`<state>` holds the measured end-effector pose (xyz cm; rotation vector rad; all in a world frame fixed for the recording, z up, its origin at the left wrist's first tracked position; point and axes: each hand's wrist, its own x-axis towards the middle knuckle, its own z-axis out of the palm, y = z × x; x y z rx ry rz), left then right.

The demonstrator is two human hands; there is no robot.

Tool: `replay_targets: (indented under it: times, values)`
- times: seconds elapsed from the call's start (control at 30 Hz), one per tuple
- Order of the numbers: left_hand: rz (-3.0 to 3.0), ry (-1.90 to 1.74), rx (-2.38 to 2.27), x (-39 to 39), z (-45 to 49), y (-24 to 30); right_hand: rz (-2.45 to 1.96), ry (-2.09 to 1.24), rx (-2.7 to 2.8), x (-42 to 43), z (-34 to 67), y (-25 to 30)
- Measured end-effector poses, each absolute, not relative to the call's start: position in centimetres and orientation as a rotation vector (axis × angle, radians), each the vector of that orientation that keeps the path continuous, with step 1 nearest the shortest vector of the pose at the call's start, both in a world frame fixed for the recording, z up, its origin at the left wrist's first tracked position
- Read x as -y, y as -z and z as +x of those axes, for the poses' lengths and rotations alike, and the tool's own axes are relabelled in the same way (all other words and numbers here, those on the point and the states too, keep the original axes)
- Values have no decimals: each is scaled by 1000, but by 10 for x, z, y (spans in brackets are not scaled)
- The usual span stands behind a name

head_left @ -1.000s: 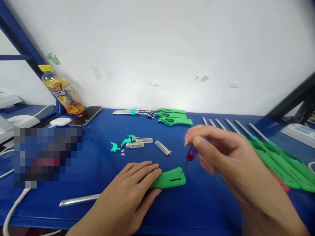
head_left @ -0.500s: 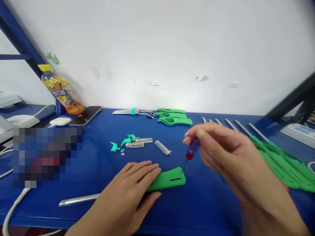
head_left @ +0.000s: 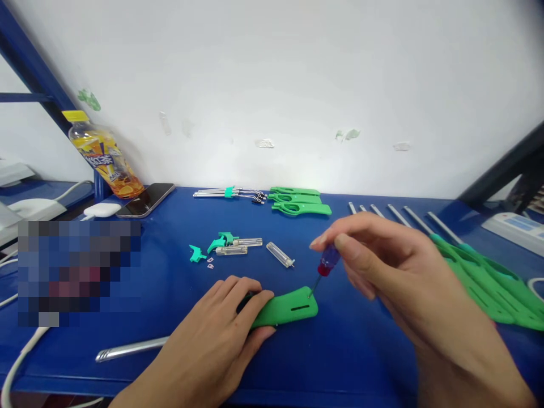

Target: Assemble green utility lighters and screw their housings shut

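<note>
A green long-necked lighter (head_left: 293, 305) lies on the blue table, its metal tube (head_left: 131, 348) sticking out to the left. My left hand (head_left: 225, 323) is closed around the middle of its handle and covers that part. Between thumb and fingers, my right hand (head_left: 374, 260) grips a small screwdriver (head_left: 329, 259) with a purple and red handle. The screwdriver's tip meets a hole near the handle's right end, beside a dark slot. Behind the hands lie clear fuel tanks (head_left: 279, 254), teal triggers (head_left: 198, 254) and two tiny pinkish pieces (head_left: 210, 263).
Green shell halves (head_left: 301, 208) and metal tubes with wires (head_left: 212, 193) lie by the wall. More green lighters (head_left: 480, 277) are at the right, near a white power strip (head_left: 518, 231). At left are a drink bottle (head_left: 106, 158), a phone (head_left: 147, 200) and a white cable (head_left: 23, 357).
The screwdriver and right hand have shifted slightly left and tilted a little, with the tip still at the hole. My left hand's fingers have bent more over the lighter.
</note>
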<state>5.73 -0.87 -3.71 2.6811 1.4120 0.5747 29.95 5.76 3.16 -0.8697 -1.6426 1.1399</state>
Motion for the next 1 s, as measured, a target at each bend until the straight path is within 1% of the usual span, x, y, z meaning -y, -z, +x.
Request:
replay_targets:
  times: [0.13,0.27,0.37,0.57,0.77,1.0]
  values:
    - [2710,-555,-1431,9,59,36,-823,-1101,1731,-53,296,-33]
    - [2760,-586,-1443,9,60,35,-757,-1020,1705,-51,293,-33]
    - [2752,-553,-1454,10,60,34,-781,-989,1680,-53,294,-33]
    - [2722,-441,-1477,12,58,36,-764,-1039,1715,-51,291,-34]
    - [2726,-465,-1497,12,59,37,-802,-890,1723,-50,293,-34]
    - [2740,-475,-1513,11,59,36,-847,-886,1742,-49,291,-35]
